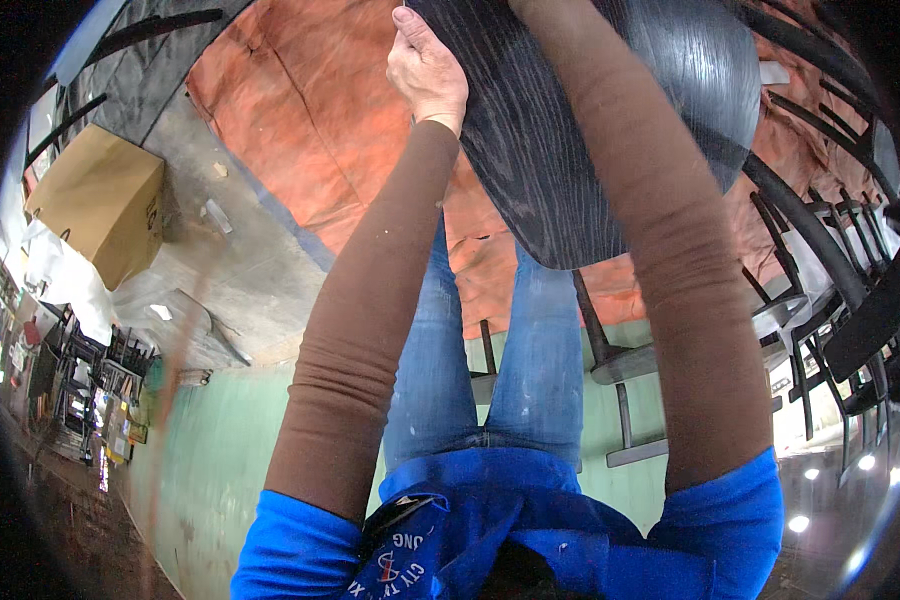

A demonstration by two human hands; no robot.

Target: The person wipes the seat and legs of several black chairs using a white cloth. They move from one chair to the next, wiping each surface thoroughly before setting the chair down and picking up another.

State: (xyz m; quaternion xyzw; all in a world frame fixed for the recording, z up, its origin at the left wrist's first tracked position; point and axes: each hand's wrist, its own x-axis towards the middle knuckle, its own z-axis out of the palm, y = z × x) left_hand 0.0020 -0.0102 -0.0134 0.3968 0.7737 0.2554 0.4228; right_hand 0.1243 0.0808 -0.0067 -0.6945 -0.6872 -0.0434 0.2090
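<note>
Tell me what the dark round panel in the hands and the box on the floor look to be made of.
Round panel: seemingly wood or wood veneer, stained black with a slight sheen; fine pale grain lines run across it. The left hand grips its edge. Box: plain brown corrugated cardboard by its look, matte, with folded edges.

One head-worn fisheye camera looked steeply down from above the person's chest, close to the body. Both forearms rose from the lower edge toward the top of the picture, where the left hand (427, 68) gripped a dark board (580, 130). Straight edges bent near the rim, and the floor (260, 250) lay far below.
</note>
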